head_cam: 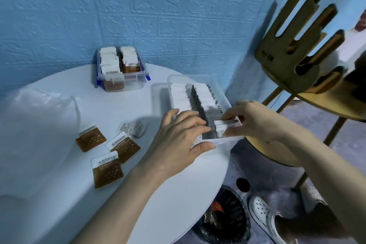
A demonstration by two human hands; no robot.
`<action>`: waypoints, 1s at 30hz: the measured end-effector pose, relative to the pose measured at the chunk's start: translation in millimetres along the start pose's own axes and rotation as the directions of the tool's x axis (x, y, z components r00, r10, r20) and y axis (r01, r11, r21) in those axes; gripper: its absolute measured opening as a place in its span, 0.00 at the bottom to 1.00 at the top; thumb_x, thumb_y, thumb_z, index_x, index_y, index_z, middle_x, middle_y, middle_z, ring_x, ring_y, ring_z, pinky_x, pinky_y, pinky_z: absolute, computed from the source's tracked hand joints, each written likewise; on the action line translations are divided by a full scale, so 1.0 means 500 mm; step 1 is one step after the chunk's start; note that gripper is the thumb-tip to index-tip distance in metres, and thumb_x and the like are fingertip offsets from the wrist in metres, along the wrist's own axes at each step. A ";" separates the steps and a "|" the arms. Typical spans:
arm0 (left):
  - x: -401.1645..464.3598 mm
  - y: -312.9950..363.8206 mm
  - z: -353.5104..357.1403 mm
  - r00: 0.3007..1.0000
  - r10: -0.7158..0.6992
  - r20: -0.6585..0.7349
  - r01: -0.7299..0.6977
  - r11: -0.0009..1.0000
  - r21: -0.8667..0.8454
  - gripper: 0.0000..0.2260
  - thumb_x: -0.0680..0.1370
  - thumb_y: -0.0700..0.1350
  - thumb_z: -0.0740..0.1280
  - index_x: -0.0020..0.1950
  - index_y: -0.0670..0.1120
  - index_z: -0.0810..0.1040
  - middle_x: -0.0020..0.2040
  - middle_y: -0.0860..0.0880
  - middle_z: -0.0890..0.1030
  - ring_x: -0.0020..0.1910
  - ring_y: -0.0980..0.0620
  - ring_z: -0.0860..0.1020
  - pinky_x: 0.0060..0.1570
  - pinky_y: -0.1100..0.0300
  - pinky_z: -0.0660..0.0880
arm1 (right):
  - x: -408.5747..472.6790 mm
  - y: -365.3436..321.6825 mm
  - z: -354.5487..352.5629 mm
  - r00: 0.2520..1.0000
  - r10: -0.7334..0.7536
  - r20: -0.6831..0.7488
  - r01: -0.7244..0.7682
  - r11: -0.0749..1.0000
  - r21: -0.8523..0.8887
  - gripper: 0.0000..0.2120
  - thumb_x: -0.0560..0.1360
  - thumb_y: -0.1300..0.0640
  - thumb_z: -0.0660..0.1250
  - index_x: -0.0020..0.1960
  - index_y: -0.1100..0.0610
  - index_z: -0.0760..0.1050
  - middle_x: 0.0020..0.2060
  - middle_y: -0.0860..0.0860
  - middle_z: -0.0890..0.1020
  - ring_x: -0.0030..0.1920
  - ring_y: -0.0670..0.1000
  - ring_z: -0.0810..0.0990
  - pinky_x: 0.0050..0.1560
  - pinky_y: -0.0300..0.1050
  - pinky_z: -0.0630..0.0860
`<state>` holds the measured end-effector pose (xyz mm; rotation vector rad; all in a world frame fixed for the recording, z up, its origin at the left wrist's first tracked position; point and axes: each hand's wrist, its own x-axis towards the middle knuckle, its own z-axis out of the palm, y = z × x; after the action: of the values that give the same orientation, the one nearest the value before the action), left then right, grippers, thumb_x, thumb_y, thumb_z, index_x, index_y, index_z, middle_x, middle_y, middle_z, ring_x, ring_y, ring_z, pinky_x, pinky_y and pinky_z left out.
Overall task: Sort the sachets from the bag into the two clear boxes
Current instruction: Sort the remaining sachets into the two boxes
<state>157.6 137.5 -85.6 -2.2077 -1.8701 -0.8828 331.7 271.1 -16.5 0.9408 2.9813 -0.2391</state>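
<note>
Sachets (224, 126), a small white stack of them, sit pinched in the right hand (255, 120) at the near end of the clear box (221, 93) in the middle of the frame, right where the rows are already packed tight. The right hand's fingers (229, 115) are curled onto that stack, easing it into the last gap. The left hand (178, 134) lies spread over the box's near left corner, fingers mostly straight, thumb along the front rim, holding nothing that I can see, just bracing.

Here is the risk: this box hangs close to the desk (168, 194) edge at right centre, and a hard push could tip it off toward the floor. Forcing the stack may also buckle the rows.

Three brown sachets (108, 172) and some small pale packets (132, 128) lie loose at left centre, beside the clear bag (35, 125); mixing types is the other trap. The second box (121, 69) waits up against the blue wall.
</note>
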 end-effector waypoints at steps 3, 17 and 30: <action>0.025 -0.002 -0.003 0.982 0.052 0.181 -0.058 0.998 0.024 0.31 0.73 0.69 0.51 0.58 0.50 0.81 0.57 0.56 0.80 0.66 0.56 0.70 0.69 0.54 0.47 | 0.019 -0.012 0.004 0.998 -0.054 0.041 0.056 0.997 -0.051 0.13 0.73 0.51 0.72 0.56 0.50 0.80 0.39 0.40 0.73 0.36 0.37 0.69 0.40 0.23 0.65; 0.068 -0.023 -0.010 0.896 0.118 0.427 -0.175 0.980 0.097 0.31 0.72 0.71 0.45 0.47 0.53 0.81 0.48 0.58 0.80 0.57 0.57 0.73 0.66 0.54 0.54 | 0.045 0.022 0.026 0.982 -0.164 0.089 0.172 0.982 -0.083 0.13 0.71 0.44 0.72 0.55 0.40 0.77 0.43 0.40 0.76 0.46 0.33 0.66 0.49 0.39 0.54; 0.084 0.006 -0.005 0.838 0.089 0.539 -0.244 0.944 0.223 0.17 0.79 0.65 0.54 0.43 0.53 0.68 0.43 0.56 0.72 0.54 0.54 0.71 0.61 0.56 0.60 | 0.017 0.032 0.019 0.978 -0.201 -0.060 0.196 0.978 -0.072 0.06 0.72 0.47 0.72 0.48 0.43 0.81 0.45 0.40 0.82 0.51 0.40 0.72 0.56 0.29 0.53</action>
<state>162.4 172.1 -61.7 -2.5336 -1.7967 0.0448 333.7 287.5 -28.4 0.6573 3.1239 -0.1115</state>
